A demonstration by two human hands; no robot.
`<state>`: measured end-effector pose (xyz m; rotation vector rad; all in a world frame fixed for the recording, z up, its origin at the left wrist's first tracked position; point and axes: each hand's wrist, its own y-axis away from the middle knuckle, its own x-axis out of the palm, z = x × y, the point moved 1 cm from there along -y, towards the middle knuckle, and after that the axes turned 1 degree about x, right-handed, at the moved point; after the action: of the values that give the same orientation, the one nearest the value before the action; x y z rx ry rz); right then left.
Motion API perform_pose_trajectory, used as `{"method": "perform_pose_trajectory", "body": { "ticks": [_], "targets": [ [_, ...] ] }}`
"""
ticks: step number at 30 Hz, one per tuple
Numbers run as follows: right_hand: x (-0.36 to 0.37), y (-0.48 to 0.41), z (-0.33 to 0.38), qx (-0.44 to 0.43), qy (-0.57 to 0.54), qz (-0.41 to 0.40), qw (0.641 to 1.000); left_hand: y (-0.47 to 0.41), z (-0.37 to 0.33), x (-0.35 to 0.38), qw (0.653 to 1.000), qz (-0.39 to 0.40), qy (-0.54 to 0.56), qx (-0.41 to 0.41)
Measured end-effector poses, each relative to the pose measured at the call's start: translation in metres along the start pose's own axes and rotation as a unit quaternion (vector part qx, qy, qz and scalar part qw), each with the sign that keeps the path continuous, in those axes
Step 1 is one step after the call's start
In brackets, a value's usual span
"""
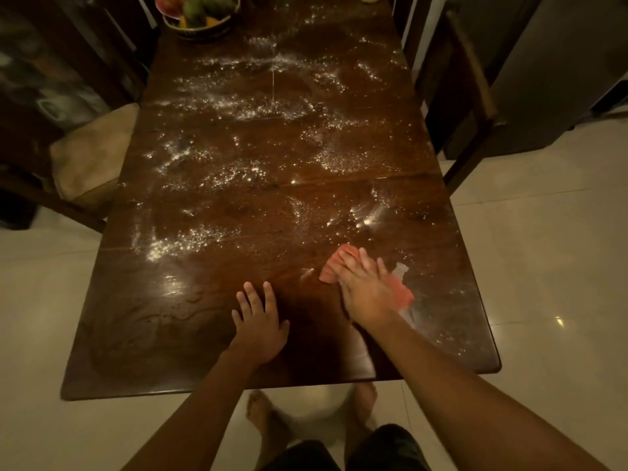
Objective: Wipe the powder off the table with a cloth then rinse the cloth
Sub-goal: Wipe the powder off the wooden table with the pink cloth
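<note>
White powder point(244, 110) lies scattered in patches over most of a dark wooden table point(142, 317). A pink cloth point(334, 266) lies on the near right part of the table. My right hand point(365, 290) presses flat on the cloth with its fingers straight; the hand is blurred. My left hand point(258, 321) rests flat on the bare wood near the front edge, fingers spread, holding nothing. More powder point(438, 321) sits to the right of the cloth. The strip of table by the near left corner looks mostly free of powder.
A woven basket of fruit point(200, 15) stands at the far left end of the table. A cushioned chair point(91, 154) is at the left side, a wooden chair point(472, 96) at the right. Pale tiled floor point(543, 266) surrounds the table.
</note>
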<state>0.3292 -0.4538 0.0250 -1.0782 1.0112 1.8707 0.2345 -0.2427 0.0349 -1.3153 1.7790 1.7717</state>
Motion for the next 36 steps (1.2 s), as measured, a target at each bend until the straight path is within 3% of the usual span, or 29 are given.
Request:
{"method": "perform_pose_trajectory", "body": {
  "ticks": [3, 5, 7, 9, 12, 15, 17, 20, 22, 24, 27, 29, 31, 33, 34, 36],
  "targets": [
    [0.015, -0.006, 0.044, -0.113, 0.002, 0.028, 0.993, 0.002, 0.002, -0.002, 0.998, -0.011, 0.059, 0.001],
    [0.025, -0.002, 0.048, -0.266, 0.041, 0.089, 0.959, 0.006, 0.01, -0.004, 0.993, -0.024, 0.112, 0.014],
    [0.016, -0.012, 0.034, -0.357, 0.083, 0.159, 0.917, 0.012, 0.024, -0.006, 0.987, -0.029, 0.15, 0.043],
    [-0.005, -0.033, 0.02, -0.327, 0.079, 0.186, 0.923, 0.018, 0.045, -0.006, 0.986, -0.037, 0.154, 0.058],
    [-0.014, -0.058, 0.031, -0.211, 0.032, 0.105, 0.971, 0.025, 0.067, -0.005, 0.991, -0.05, 0.115, 0.055],
    [0.007, -0.06, 0.081, -0.146, 0.026, 0.034, 0.988, 0.027, 0.064, 0.001, 0.991, -0.055, 0.114, 0.03],
    [0.027, -0.047, 0.108, -0.196, 0.021, 0.032, 0.98, 0.024, 0.061, 0.006, 0.986, -0.084, 0.144, 0.014],
    [0.04, -0.031, 0.114, -0.391, 0.027, 0.128, 0.911, 0.027, 0.07, 0.006, 0.954, -0.152, 0.252, -0.05],
    [0.029, -0.042, 0.096, -0.431, -0.008, 0.188, 0.882, 0.034, 0.082, 0.004, 0.949, -0.145, 0.271, -0.074],
    [0.018, -0.063, 0.081, -0.386, -0.053, 0.162, 0.907, 0.04, 0.088, 0.004, 0.957, -0.121, 0.257, -0.06],
    [0.017, -0.07, 0.092, -0.21, -0.059, 0.055, 0.974, 0.04, 0.081, 0.007, 0.962, -0.101, 0.247, -0.063],
    [0.031, -0.057, 0.111, -0.174, -0.036, 0.023, 0.984, 0.035, 0.069, 0.007, 0.964, -0.106, 0.227, -0.087],
    [0.038, -0.038, 0.11, -0.289, -0.015, 0.057, 0.955, 0.031, 0.056, 0.004, 0.966, -0.109, 0.204, -0.114],
    [0.038, -0.02, 0.077, -0.443, -0.009, 0.117, 0.889, 0.03, 0.047, 0.002, 0.97, -0.115, 0.173, -0.126],
    [0.033, -0.012, 0.054, -0.479, -0.022, 0.144, 0.866, 0.029, 0.042, 0.001, 0.97, -0.12, 0.169, -0.124],
    [0.018, 0.003, 0.003, -0.472, -0.043, 0.155, 0.867, 0.026, 0.025, -0.002, 0.973, -0.121, 0.172, -0.097]
  ]
}}
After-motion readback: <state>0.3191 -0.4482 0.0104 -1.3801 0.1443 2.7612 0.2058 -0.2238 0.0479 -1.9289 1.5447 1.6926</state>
